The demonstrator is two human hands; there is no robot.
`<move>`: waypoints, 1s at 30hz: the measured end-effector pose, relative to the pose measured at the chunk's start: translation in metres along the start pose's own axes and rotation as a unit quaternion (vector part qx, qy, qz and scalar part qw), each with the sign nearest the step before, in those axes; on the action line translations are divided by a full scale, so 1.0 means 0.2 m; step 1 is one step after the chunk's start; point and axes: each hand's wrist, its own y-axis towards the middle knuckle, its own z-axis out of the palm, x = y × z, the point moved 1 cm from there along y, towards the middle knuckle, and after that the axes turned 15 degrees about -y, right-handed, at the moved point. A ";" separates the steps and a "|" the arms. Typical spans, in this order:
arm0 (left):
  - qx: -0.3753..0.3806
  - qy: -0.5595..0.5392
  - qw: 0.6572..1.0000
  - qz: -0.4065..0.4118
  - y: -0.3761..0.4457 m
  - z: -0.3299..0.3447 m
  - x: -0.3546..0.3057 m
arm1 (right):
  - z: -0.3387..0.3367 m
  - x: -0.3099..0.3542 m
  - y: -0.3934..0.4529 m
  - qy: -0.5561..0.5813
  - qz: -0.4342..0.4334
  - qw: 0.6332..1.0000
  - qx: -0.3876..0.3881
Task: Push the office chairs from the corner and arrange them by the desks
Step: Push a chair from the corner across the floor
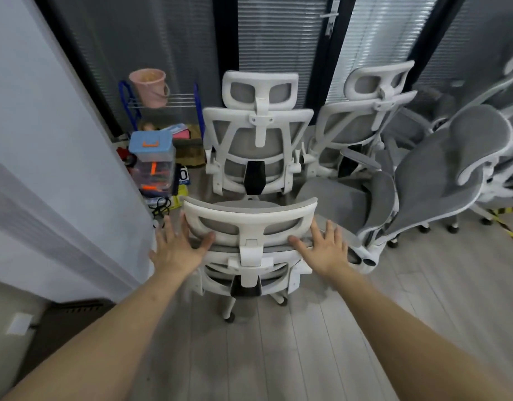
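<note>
A: Where are the hands?

B: Both are on the nearest chair (249, 241), which stands at the centre of view with its back to the person; the left hand (178, 246) lies at nine o'clock of its headrest (251, 219), fingers spread and wrapped over the white edge, thumb pressed on the frame; the right hand (324, 247) mirrors it at three o'clock, fingers splayed over the rim, thumb on the frame.

A: Clenched hard?

B: No; both are loosely open, palms flat against the headrest, cupping it rather than squeezing.

A: And the other chairs?

B: A second chair (258, 140) stands just beyond at twelve o'clock, also back-on; a third chair (365, 123) is at one o'clock beside it; a tilted grey chair (440, 175) leans at two o'clock, close to the nearest chair's right side; more are stacked behind it at the right edge, too jumbled to count.

A: Anything to the left?

B: At eleven o'clock a clear storage box (154, 163) with a blue lid; behind it a pink bucket (149, 86) on a wire rack (162, 101); a white wall panel (46, 140) fills nine o'clock; the floor (278, 357) is pale wood plank.
</note>
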 end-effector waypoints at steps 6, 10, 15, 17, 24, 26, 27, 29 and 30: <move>-0.002 -0.004 1.000 0.002 -0.04 0.00 0.02 | 0.02 0.00 -0.05 -0.016 -0.001 1.000 -0.001; -0.002 -0.003 1.000 0.000 -0.10 -0.02 0.06 | 0.05 -0.01 -0.09 -0.022 -0.001 1.000 -0.011; 0.005 -0.013 1.000 -0.002 -0.18 -0.04 0.10 | 0.09 0.00 -0.18 -0.028 0.005 0.999 -0.015; 0.011 -0.015 1.000 -0.003 -0.22 -0.05 0.13 | 0.12 0.00 -0.23 -0.025 0.006 1.000 -0.018; 0.011 -0.038 0.999 -0.011 -0.56 -0.04 0.22 | 0.20 -0.08 -0.48 -0.012 -0.005 1.000 -0.013; 0.018 -0.048 0.999 -0.017 -0.69 -0.02 0.26 | 0.23 -0.12 -0.59 -0.013 -0.014 1.000 -0.019; 0.023 -0.049 0.998 -0.020 -0.76 -0.02 0.28 | 0.25 -0.15 -0.65 -0.013 -0.017 1.000 -0.018; 0.028 -0.045 0.998 -0.028 -0.92 0.01 0.33 | 0.29 -0.21 -0.78 -0.013 -0.021 1.000 -0.014; 0.029 -0.042 0.998 -0.029 -1.00 0.03 0.35 | 0.31 -0.25 -0.84 -0.012 -0.022 1.000 -0.013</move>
